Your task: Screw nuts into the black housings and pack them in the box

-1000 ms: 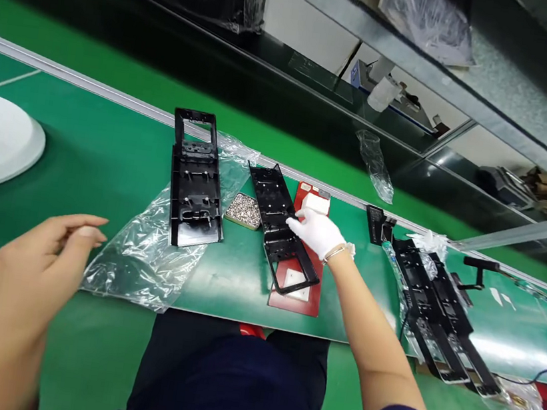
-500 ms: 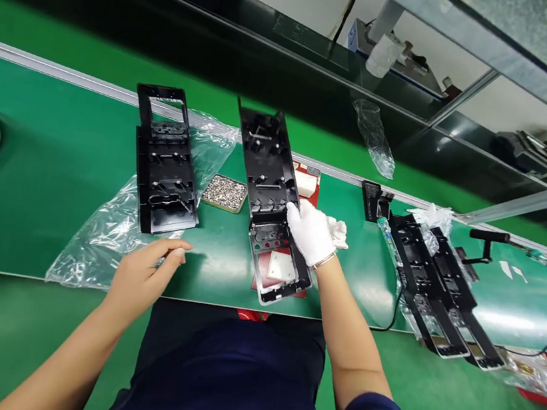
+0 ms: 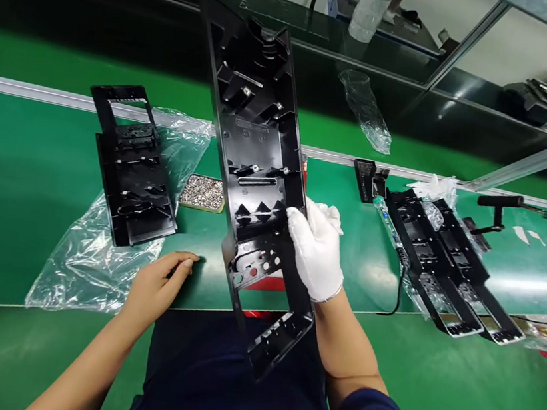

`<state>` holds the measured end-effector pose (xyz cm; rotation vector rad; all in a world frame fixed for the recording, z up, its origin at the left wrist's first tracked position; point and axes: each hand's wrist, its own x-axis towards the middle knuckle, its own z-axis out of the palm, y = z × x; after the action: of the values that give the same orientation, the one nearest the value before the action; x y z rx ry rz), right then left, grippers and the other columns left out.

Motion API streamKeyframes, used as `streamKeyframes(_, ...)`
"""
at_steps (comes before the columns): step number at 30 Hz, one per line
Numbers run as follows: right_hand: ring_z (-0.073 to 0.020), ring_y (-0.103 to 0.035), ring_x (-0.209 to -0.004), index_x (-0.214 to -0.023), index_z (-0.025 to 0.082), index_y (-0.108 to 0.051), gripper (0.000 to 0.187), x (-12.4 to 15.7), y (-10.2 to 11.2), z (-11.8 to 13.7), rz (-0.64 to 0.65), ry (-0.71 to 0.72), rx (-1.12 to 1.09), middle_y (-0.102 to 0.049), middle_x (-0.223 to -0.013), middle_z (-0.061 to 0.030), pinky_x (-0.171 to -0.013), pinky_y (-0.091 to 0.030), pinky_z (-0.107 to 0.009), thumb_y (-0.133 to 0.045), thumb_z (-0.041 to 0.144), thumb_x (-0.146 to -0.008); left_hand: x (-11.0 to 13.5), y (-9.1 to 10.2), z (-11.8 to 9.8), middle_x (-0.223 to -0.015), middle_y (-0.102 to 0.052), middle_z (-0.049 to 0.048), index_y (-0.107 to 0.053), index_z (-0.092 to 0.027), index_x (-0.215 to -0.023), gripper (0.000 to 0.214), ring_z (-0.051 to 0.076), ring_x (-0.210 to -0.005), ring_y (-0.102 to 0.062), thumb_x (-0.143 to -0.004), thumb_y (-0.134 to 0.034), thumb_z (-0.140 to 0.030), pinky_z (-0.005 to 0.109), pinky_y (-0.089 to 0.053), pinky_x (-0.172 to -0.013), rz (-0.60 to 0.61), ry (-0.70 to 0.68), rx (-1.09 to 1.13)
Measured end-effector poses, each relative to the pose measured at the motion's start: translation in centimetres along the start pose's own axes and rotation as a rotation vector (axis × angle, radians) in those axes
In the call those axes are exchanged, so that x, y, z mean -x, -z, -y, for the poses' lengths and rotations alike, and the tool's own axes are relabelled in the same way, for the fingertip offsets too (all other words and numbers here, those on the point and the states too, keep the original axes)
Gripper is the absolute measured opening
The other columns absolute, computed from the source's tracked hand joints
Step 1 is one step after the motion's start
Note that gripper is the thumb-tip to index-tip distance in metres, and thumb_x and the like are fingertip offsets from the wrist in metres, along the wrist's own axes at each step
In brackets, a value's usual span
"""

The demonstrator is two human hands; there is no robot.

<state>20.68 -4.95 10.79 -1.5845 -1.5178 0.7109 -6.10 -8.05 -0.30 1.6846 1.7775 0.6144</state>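
Observation:
My right hand (image 3: 316, 250), in a white glove, is closed on the right edge of a long black plastic housing (image 3: 261, 146). The housing is lifted above the bench and tilted, with its ribbed inner side and screw posts facing me. Its lower end has a rectangular opening. Bare and with nothing in it, my left hand (image 3: 159, 287) hovers near the bench's front edge, thumb and forefinger loosely extended. Beyond it, a second black housing (image 3: 138, 180) lies on a clear plastic bag (image 3: 88, 268). A shallow tray of small metal parts (image 3: 203, 193) sits between the two housings.
On the right of the green bench (image 3: 360, 270) lie two more black housings (image 3: 441, 254), an electric screwdriver (image 3: 386, 223) with a cord, and a black-handled tool (image 3: 500, 202). Another clear bag (image 3: 366, 113) lies beyond the rail. A metal frame post (image 3: 532, 155) rises at right.
My right hand has raised the black housing off the bench toward me and tilted it. My left hand has shifted only slightly, staying near the front edge. The camera view has turned a little.

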Motion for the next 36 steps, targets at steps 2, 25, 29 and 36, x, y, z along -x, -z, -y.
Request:
streamKeyframes(2, 0.0014, -0.042, -0.077, -0.112, 0.012, -0.070, 0.043, 0.2, 0.0, -0.1, -0.041, 0.040, -0.023, -0.053, -0.083, -0.0043, -0.078, -0.045, -0.004, -0.040, 0.039, -0.098, 0.0, 0.0, 0.0, -0.078, -0.074, 0.0043, -0.074, -0.021, -0.086, 0.049, 0.015, -0.070, -0.066, -0.081, -0.045, -0.060, 0.024, -0.053, -0.068, 0.002, -0.018, -0.011)
streamKeyframes(25, -0.0007, -0.036, -0.079, -0.084, 0.007, -0.058, 0.040, 0.3, 0.3, -0.5, -0.084, -0.027, -0.038, -0.047, -0.081, -0.0071, -0.084, -0.048, -0.007, -0.038, 0.040, -0.097, 0.2, 0.1, -0.1, -0.081, -0.074, 0.0046, -0.075, -0.021, -0.086, 0.049, 0.015, -0.070, -0.065, -0.083, -0.044, -0.060, 0.024, -0.052, -0.066, -0.015, -0.061, -0.065)
streamKeyframes(29, 0.0003, -0.034, -0.078, -0.081, 0.006, -0.056, 0.035, 0.2, 0.5, -0.2, -0.053, -0.077, -0.055, -0.045, -0.079, -0.0062, -0.084, -0.048, -0.005, -0.040, 0.033, -0.096, 0.1, 0.0, 0.1, -0.077, -0.073, 0.0041, -0.075, -0.021, -0.086, 0.049, 0.014, -0.067, -0.063, -0.083, -0.045, -0.059, 0.024, -0.051, -0.066, -0.013, -0.057, -0.055)
streamKeyframes(36, 0.0009, -0.028, -0.076, -0.075, 0.005, -0.049, 0.030, -0.1, 0.8, 0.0, -0.031, -0.129, -0.105, -0.039, -0.077, -0.0055, -0.077, -0.044, -0.002, -0.043, 0.025, -0.095, 0.2, 0.1, 0.2, -0.073, -0.070, 0.0033, -0.074, -0.021, -0.086, 0.048, 0.013, -0.066, -0.061, -0.082, -0.046, -0.060, 0.024, -0.052, -0.067, 0.010, -0.022, -0.055)
